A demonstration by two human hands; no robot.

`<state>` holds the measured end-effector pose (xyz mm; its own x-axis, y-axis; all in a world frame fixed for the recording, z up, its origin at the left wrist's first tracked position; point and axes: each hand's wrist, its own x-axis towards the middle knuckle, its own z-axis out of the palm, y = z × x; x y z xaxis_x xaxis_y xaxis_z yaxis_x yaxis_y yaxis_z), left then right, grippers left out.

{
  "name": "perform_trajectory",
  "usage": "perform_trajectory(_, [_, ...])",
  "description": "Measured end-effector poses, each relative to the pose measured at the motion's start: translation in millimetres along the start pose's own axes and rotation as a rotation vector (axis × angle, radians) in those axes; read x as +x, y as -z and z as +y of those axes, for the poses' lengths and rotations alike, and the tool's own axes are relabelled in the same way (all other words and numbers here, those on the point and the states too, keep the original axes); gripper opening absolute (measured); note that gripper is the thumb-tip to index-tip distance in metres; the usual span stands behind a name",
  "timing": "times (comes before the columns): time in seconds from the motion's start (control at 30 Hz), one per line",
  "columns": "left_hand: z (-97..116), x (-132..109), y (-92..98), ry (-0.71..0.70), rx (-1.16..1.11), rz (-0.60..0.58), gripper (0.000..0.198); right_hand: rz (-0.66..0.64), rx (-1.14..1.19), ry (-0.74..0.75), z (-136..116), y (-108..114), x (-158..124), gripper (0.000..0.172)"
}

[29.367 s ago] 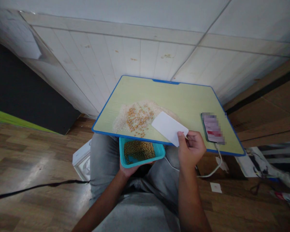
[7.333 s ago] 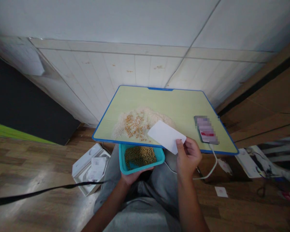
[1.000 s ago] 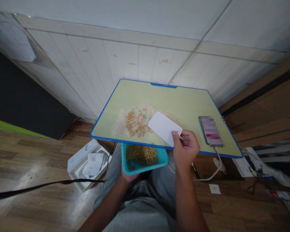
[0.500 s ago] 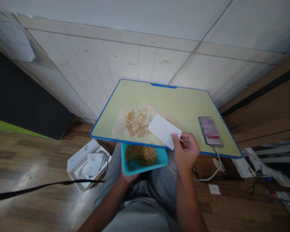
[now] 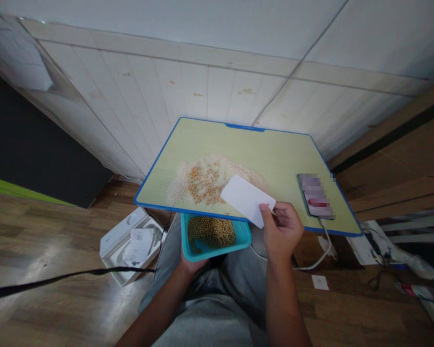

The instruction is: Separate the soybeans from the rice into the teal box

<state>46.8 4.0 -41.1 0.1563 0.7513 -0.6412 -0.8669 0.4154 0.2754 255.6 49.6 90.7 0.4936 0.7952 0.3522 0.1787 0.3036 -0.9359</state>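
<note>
My left hand supports a turquoise plastic tray from below, its fingers mostly hidden under it. Inside the tray lie many soybeans, held just below the table's front edge. Between thumb and fingers, my right hand pinches a white card with rounded corners. The card slants over the front edge of the table, its far corner beside a patch of loose soybeans. Around those beans spreads a thin heap of white rice grains.
A phone with a white cable lies on the table's right side. On the floor at left stands an open white box with papers. A panelled wall is behind the table; cardboard is at right.
My right hand and the card have shifted slightly right and toward me. The tray, the loose beans and the rice look the same.
</note>
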Motion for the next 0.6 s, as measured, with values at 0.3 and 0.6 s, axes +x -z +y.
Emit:
perform_trajectory(0.3, [1.1,-0.6,7.0,0.004,-0.01,0.012,0.044,-0.01,0.012,-0.011,-0.3,4.2,-0.5,0.035])
perform_trajectory(0.6, [2.7,-7.5,-1.4,-0.02,0.047,0.092,0.038,-0.036,0.018,-0.031,0.9,6.2,-2.6,0.035])
